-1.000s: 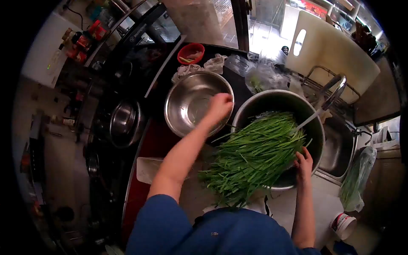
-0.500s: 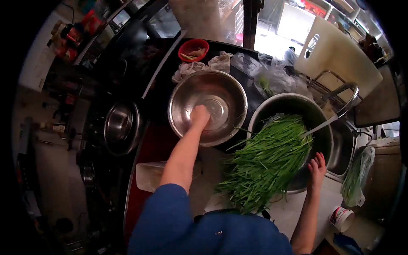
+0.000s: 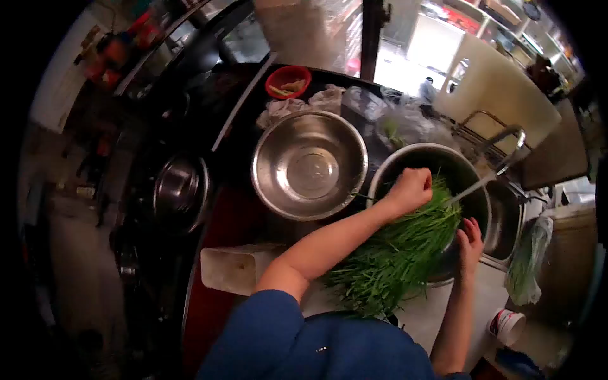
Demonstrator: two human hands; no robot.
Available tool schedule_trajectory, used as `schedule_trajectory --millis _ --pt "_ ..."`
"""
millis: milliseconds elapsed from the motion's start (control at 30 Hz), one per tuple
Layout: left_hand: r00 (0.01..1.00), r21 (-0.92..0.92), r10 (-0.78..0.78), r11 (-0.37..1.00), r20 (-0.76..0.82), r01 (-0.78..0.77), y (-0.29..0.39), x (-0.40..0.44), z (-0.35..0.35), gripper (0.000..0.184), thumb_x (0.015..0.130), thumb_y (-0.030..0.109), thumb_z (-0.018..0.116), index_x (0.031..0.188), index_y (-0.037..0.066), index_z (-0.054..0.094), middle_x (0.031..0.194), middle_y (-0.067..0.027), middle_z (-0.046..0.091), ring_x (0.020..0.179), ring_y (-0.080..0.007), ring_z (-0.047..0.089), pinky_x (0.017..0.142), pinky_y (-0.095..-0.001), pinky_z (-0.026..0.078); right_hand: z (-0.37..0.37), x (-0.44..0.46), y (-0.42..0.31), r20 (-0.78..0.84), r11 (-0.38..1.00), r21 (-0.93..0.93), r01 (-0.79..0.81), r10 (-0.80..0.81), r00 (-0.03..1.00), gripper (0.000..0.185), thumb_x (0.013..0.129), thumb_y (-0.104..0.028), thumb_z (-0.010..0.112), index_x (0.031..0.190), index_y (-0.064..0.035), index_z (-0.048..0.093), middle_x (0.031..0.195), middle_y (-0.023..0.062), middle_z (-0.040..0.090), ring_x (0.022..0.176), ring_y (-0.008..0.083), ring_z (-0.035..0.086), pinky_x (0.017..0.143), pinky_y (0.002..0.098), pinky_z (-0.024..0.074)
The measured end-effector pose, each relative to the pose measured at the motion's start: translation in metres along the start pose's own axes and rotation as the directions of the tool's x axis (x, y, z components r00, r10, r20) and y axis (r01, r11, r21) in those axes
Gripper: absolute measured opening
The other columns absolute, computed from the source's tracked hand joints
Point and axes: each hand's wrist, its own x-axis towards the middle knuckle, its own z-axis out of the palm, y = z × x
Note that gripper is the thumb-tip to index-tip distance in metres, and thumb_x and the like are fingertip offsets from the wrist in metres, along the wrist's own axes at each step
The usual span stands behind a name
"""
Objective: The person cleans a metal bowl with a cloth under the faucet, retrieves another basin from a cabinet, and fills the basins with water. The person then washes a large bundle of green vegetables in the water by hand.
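A large heap of long flat green leaves, like garlic chives, hangs out over the near side of a big metal pot. Water runs from a curved faucet onto the leaves. My left hand is over the top of the heap, fingers curled closed; what they hold, if anything, is hidden. At the pot's right side my right hand has its fingers apart, beside the leaves. Left of the pot stands a wide steel bowl with a little wetness on its bottom.
Behind the bowl are a red bowl with pale pieces and crumpled plastic bags. A white cutting board leans beyond the sink. A pale square container sits by my left arm, and bagged greens lie right.
My left hand has moved right, out of the steel bowl to the top of the leaves in the pot. My right hand has stayed near the pot's right side.
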Motion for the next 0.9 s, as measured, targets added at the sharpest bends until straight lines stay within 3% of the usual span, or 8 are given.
schedule_trajectory --millis 167,233,400,500,633,700,833,900 --pt "0.998 0.145 0.056 0.988 0.002 -0.055 -0.015 -0.004 0.018 0.031 0.072 0.023 0.067 0.09 -0.002 0.062 0.09 -0.0198 0.062 0.087 -0.0358 0.061 0.077 -0.0441 0.048 -0.006 0.008 0.041 -0.003 0.974 -0.214 0.072 -0.074 0.997 0.045 0.08 -0.019 0.068 0.121 -0.0018 0.058 0.13 0.0164 0.05 0.118 0.0242 0.05 0.098 0.0334 0.0391" --pt "0.997 0.249 -0.039 0.968 0.067 0.021 -0.033 0.003 0.002 0.033 0.073 0.023 0.064 0.094 -0.001 0.063 0.089 -0.0189 0.063 0.085 -0.0366 0.06 0.077 -0.0448 0.048 -0.011 0.012 0.044 -0.002 0.938 -0.12 -0.327 0.329 0.944 0.056 0.081 -0.024 0.068 0.127 0.003 0.05 0.126 0.0184 0.053 0.114 0.0229 0.052 0.094 0.0324 0.0421" --pt "0.918 0.3 -0.164 0.952 0.362 0.052 -0.076 0.029 0.014 0.062 0.079 0.039 0.065 0.126 0.001 0.052 0.125 -0.0186 0.055 0.114 -0.0325 0.054 0.096 -0.0403 0.043 -0.001 0.031 0.109 -0.099 0.848 0.241 -0.471 0.505 0.858 0.071 0.083 -0.03 0.067 0.131 0.0122 0.039 0.115 0.0163 0.058 0.097 0.0227 0.058 0.081 0.0337 0.0473" --pt "0.946 0.285 -0.152 0.956 0.287 0.067 -0.113 0.046 0.034 0.067 0.08 0.04 0.064 0.131 0.0 0.047 0.125 -0.0242 0.053 0.115 -0.0369 0.052 0.097 -0.0425 0.042 0.009 0.042 0.128 -0.232 0.785 0.057 -0.616 0.611 0.757 0.08 0.082 -0.049 0.064 0.139 -0.0002 0.036 0.11 0.0101 0.052 0.095 0.0232 0.05 0.08 0.0454 0.0431" --pt "0.951 0.137 -0.265 0.96 0.159 0.245 -0.137 0.064 0.045 0.049 0.089 0.027 0.057 0.127 -0.003 0.049 0.12 -0.0219 0.059 0.112 -0.0328 0.057 0.092 -0.0385 0.045 0.015 0.043 0.103 0.0 0.629 0.353 -0.692 0.74 0.673 0.077 0.083 -0.05 0.062 0.14 -0.0035 0.036 0.128 0.0158 0.049 0.117 0.0302 0.047 0.094 0.0468 0.039" --pt "0.931 -0.653 -0.329 0.672 0.16 0.35 -0.111 0.057 0.044 0.038 0.092 0.01 0.052 0.128 -0.002 0.048 0.12 -0.0181 0.059 0.113 -0.0284 0.057 0.091 -0.0353 0.048 0.018 0.043 0.093 -0.157 0.772 0.136 -0.621 0.636 0.755 0.074 0.081 -0.041 0.066 0.137 -0.0008 0.04 0.131 0.0173 0.048 0.119 0.0301 0.048 0.095 0.0416 0.0398" --pt "0.913 -0.814 -0.209 0.414 0.351 0.408 -0.031 0.027 0.038 0.045 0.089 0.003 0.056 0.131 -0.001 0.041 0.127 -0.0193 0.052 0.116 -0.029 0.055 0.098 -0.0373 0.045 0.01 0.024 0.057 -0.225 0.929 -0.369 0.021 -0.111 0.968 0.056 0.079 -0.027 0.07 0.126 -0.0004 0.053 0.13 0.016 0.05 0.118 0.0277 0.049 0.096 0.0364 0.0403" --pt "0.894 -0.802 -0.18 0.397 0.409 0.447 -0.004 0.017 0.044 0.049 0.087 0.001 0.058 0.132 -0.001 0.04 0.128 -0.0204 0.05 0.116 -0.0303 0.054 0.1 -0.0393 0.044 0.005 0.015 -0.004 -0.15 0.995 -0.072 0.073 -0.083 0.985 0.035 0.081 -0.018 0.068 0.11 0.0017 0.063 0.113 0.0113 0.06 0.101 0.0187 0.058 0.087 0.0306 0.0449"
